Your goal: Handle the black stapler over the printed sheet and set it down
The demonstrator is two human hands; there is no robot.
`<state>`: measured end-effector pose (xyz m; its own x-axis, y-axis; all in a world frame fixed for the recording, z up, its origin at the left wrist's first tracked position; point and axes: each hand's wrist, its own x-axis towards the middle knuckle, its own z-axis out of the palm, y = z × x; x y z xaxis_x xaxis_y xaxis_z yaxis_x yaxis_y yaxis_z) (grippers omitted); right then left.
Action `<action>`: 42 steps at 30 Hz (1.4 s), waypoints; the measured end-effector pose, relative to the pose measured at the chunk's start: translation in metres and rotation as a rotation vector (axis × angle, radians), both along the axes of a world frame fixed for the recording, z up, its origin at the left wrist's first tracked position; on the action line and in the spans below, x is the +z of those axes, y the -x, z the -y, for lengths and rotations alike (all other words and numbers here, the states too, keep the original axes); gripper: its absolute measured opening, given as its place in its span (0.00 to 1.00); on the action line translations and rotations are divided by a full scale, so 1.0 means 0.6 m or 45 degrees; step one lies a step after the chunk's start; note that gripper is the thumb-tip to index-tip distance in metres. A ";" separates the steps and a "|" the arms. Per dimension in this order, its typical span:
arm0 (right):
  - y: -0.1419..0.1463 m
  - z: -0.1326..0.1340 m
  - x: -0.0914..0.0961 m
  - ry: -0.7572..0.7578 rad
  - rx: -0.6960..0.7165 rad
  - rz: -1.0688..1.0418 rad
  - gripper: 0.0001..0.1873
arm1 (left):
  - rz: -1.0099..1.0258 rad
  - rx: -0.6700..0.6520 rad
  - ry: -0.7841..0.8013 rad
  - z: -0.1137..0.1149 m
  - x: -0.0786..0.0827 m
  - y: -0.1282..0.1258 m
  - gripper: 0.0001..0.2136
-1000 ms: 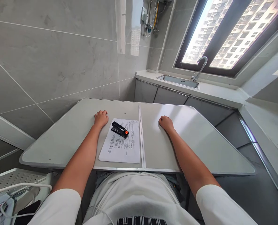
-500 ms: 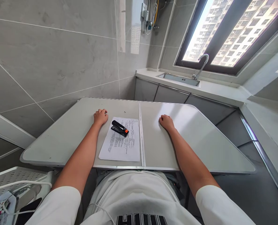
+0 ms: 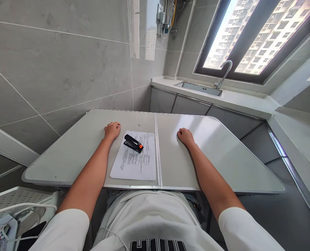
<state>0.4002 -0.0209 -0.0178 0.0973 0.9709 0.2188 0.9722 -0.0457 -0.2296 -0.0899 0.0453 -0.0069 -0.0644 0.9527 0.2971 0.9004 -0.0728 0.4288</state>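
On the light grey folding table (image 3: 66, 157), my left hand (image 3: 112, 130) rests palm down left of the papers, holding nothing, its fingers loosely bent and a little apart. My right hand (image 3: 185, 136) lies on the right half of the table, fingers curled in, with nothing visible in it. Between the hands lies a printed paper sheet or stack (image 3: 134, 167). A black stapler (image 3: 133, 143) with an orange-red part sits slantwise on its upper half. Neither hand touches the stapler or the paper.
A metal seam (image 3: 158, 153) divides the table. Tiny dark bits (image 3: 139, 124) lie beyond the paper. A white perforated cart (image 3: 19, 197) with a cable and packages stands at lower left. Behind are a sink (image 3: 200, 88), a faucet (image 3: 225, 73) and a window.
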 end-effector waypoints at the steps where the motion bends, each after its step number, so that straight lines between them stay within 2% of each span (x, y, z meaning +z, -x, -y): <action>1: 0.000 0.000 0.000 0.000 0.003 -0.002 0.15 | 0.074 -0.064 -0.034 0.001 0.001 -0.005 0.15; 4: -0.001 -0.001 -0.001 -0.001 0.005 -0.011 0.15 | 0.288 -0.340 -0.101 0.004 0.004 -0.031 0.17; 7: -0.001 -0.001 -0.002 -0.001 0.005 -0.020 0.14 | 0.356 -0.563 -0.052 0.011 0.003 -0.060 0.17; 13: 0.002 -0.003 -0.003 0.003 0.005 -0.046 0.15 | 0.173 -0.720 0.047 0.007 -0.010 -0.081 0.17; 19: 0.006 0.001 0.000 -0.004 0.008 -0.089 0.15 | -0.097 -0.732 0.109 -0.010 -0.022 -0.086 0.16; 26: 0.032 0.007 0.011 -0.022 0.103 -0.202 0.15 | -0.049 -0.700 0.142 -0.006 -0.018 -0.099 0.08; 31: 0.097 0.023 0.023 -0.014 0.291 -0.361 0.20 | 0.091 -0.756 0.150 0.006 -0.009 -0.096 0.08; 34: 0.150 0.043 0.030 0.080 0.532 -0.576 0.23 | 0.186 -0.777 0.164 0.012 -0.005 -0.093 0.09; 37: 0.199 0.061 0.034 0.146 0.704 -0.631 0.23 | 0.245 -0.770 0.199 0.016 -0.003 -0.090 0.11; 42: 0.243 0.085 0.037 0.215 0.595 -0.569 0.24 | 0.272 -0.769 0.205 0.016 -0.006 -0.088 0.11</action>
